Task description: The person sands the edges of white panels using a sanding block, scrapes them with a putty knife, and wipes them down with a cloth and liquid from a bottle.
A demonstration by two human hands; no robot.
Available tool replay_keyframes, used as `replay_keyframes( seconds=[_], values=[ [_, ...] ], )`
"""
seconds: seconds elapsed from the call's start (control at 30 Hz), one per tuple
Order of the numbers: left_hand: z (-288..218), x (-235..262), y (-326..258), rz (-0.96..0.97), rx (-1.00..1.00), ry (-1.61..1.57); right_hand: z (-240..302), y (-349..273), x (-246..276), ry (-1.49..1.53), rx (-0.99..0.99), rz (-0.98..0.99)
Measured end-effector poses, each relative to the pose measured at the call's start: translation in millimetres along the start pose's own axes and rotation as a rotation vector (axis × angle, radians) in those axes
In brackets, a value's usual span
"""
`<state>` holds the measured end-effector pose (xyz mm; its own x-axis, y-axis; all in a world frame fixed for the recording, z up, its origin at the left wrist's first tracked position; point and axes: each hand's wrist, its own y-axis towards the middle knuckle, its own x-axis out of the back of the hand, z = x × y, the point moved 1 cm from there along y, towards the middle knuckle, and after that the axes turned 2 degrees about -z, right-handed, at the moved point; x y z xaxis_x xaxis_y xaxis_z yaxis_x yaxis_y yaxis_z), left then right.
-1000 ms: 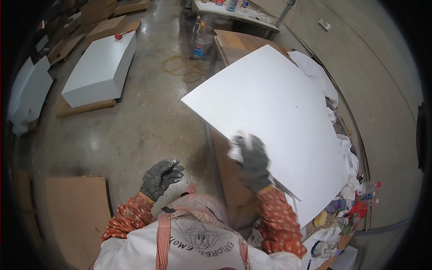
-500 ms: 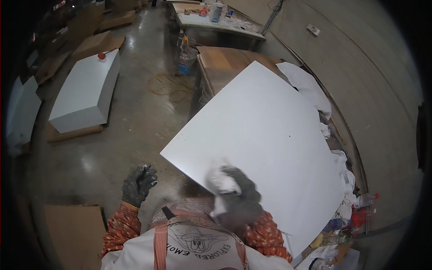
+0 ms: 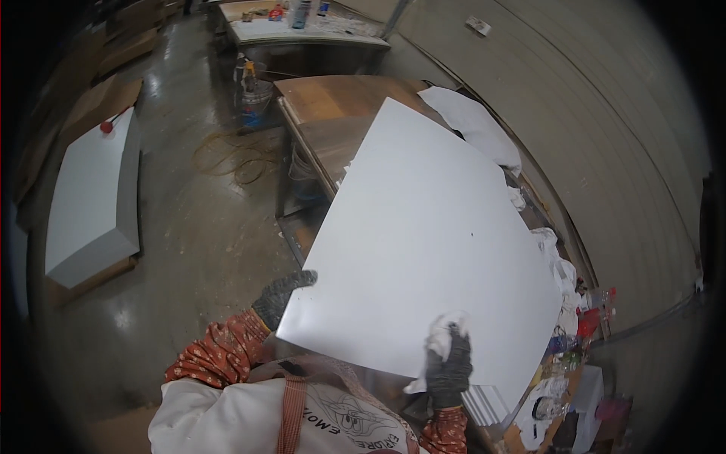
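A large white panel point(image 3: 408, 227) lies tilted across the workbench in front of me, its near left corner jutting past the bench. My left hand point(image 3: 283, 298), in a dark grey work glove, grips the panel's left edge near that corner, with fingertips over the top face and the thumb hidden. In my right hand point(image 3: 448, 371), gloved the same way, is a crumpled white rag point(image 3: 451, 321), pressed against the panel close to its near edge. The edges of several stacked white boards point(image 3: 485, 405) show just right of that hand.
A long white box-shaped piece point(image 3: 94, 193) rests on cardboard at the left, a red-headed tool point(image 3: 107, 127) on its far end. A coiled hose point(image 3: 234, 157) lies on the floor. Behind stands another table point(image 3: 318, 34). Rags, bottles and a cardboard box crowd the right, beside the wall.
My left hand has gone from hanging free to gripping the panel's left edge. My right hand has moved right with the rag. The panel has turned a little, and the view has swung right.
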<state>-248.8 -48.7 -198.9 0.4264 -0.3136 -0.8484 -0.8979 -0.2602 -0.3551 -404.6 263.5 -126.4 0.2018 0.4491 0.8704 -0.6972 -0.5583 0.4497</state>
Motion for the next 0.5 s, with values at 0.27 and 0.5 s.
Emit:
replay_keyframes(
  seconds=[0.27,0.5],
  values=[
    [-30,30,43,0.105,-0.001,0.340,202,36,-22,0.298,0.504,0.500],
    [-53,35,97,0.209,-0.641,0.992,206,34,-30,0.412,0.531,0.249]
  ],
)
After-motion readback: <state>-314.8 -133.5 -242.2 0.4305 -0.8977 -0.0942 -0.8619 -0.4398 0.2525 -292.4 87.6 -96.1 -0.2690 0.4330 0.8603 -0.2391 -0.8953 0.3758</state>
